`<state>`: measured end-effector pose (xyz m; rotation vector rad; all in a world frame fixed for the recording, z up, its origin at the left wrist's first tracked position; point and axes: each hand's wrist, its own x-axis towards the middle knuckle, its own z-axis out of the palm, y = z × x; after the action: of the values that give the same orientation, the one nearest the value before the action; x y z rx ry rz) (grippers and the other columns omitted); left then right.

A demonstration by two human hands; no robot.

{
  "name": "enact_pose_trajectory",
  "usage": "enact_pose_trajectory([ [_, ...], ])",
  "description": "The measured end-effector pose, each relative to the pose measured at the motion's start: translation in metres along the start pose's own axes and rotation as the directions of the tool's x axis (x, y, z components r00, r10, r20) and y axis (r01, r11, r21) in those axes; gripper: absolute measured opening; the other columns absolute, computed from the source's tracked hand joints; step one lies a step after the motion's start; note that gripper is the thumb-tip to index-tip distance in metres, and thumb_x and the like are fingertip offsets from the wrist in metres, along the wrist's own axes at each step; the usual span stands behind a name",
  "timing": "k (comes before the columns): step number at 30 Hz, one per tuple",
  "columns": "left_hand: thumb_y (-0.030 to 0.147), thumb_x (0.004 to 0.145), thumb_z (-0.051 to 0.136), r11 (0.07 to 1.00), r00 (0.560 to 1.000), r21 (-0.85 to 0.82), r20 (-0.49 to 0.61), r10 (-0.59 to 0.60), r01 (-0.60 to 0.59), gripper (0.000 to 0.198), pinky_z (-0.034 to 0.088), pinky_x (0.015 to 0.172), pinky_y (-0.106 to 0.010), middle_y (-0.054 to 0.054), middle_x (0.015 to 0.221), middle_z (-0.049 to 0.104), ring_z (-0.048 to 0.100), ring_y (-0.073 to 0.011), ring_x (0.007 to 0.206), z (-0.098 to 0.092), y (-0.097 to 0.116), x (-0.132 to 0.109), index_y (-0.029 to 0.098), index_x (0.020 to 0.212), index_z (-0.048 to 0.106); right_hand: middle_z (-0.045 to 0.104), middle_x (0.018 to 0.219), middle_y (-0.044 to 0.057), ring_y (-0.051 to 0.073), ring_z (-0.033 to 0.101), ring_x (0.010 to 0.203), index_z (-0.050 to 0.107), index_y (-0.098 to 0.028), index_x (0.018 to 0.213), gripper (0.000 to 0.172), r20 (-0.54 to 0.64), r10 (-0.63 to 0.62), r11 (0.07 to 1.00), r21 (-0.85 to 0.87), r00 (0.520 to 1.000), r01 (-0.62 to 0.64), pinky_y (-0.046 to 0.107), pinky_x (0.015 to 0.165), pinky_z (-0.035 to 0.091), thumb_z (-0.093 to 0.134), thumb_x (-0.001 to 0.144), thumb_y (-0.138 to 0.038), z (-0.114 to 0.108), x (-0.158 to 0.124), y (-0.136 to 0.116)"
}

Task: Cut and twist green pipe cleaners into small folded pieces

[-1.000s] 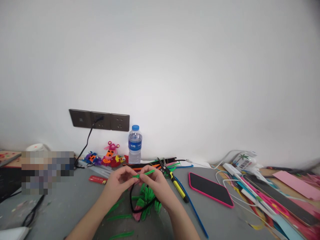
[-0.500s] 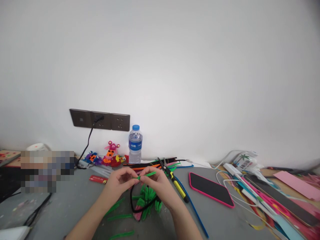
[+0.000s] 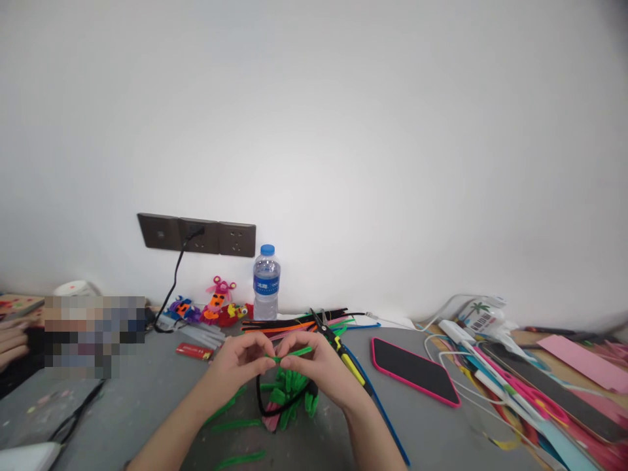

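Observation:
A short green pipe cleaner [image 3: 300,352] is pinched between both hands, its free end pointing right and slightly up. My left hand [image 3: 249,360] closes thumb and finger on its left end. My right hand [image 3: 311,360] grips it close beside, the fingertips nearly touching. Below the hands lies a bundle of folded green pipe cleaners [image 3: 293,386] with a pink piece [image 3: 271,417] and a black pipe cleaner [image 3: 260,402] curving round it. Loose green pieces [image 3: 240,460] rest nearer me. Yellow-and-black pliers [image 3: 350,366] lie behind my right hand, partly hidden by it.
A water bottle [image 3: 266,288] stands against the wall, left of several coloured pipe cleaners [image 3: 289,326]. Fuzzy figures [image 3: 216,304] sit beside it. To the right are a pink-edged phone [image 3: 415,371], cables and craft supplies [image 3: 540,399]. Another person's hand [image 3: 12,343] shows at far left.
My hands have shifted slightly down and right with the green pipe cleaner, which lies a little flatter. Another person's hand has come into view at the far left.

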<state>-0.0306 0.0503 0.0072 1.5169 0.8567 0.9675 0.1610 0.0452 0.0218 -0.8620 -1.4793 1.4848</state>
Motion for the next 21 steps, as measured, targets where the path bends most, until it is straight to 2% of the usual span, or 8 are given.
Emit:
enact_pose_trajectory([
  [8,0.031,0.074,0.075,0.993,0.994,-0.113,0.109,-0.016,0.028,0.018,0.038,0.061,-0.021,0.002,0.068,0.057,0.050,-0.0127,0.065,0.003,0.004,0.000,0.015,0.072,0.066,0.066,0.074,0.001,0.014,0.058,0.070,0.070,-0.016,0.071,0.016,0.113,0.013,0.998,0.058,0.993,-0.020,0.025,0.067,0.044,0.078,0.069,-0.030,-0.003,-0.001,0.001],
  [11,0.033,0.073,0.076,0.989,0.989,-0.139,0.148,-0.026,0.047,0.020,0.040,0.062,-0.022,0.001,0.069,0.061,0.054,-0.0137,0.067,0.004,0.003,0.000,0.015,0.074,0.067,0.066,0.072,0.001,0.013,0.059,0.067,0.070,-0.015,0.070,0.017,0.176,0.045,0.993,0.097,0.983,-0.063,0.024,0.067,0.044,0.079,0.069,-0.029,-0.004,-0.001,0.000],
  [21,0.036,0.070,0.078,0.979,0.962,-0.117,0.237,-0.134,0.165,0.023,0.042,0.063,-0.026,-0.004,0.071,0.069,0.059,-0.0173,0.067,0.004,0.000,-0.002,0.014,0.073,0.069,0.066,0.066,0.000,0.012,0.061,0.062,0.070,-0.015,0.075,0.020,0.283,0.170,0.977,0.075,0.944,-0.199,0.025,0.066,0.046,0.078,0.069,-0.032,-0.012,-0.006,0.000],
])
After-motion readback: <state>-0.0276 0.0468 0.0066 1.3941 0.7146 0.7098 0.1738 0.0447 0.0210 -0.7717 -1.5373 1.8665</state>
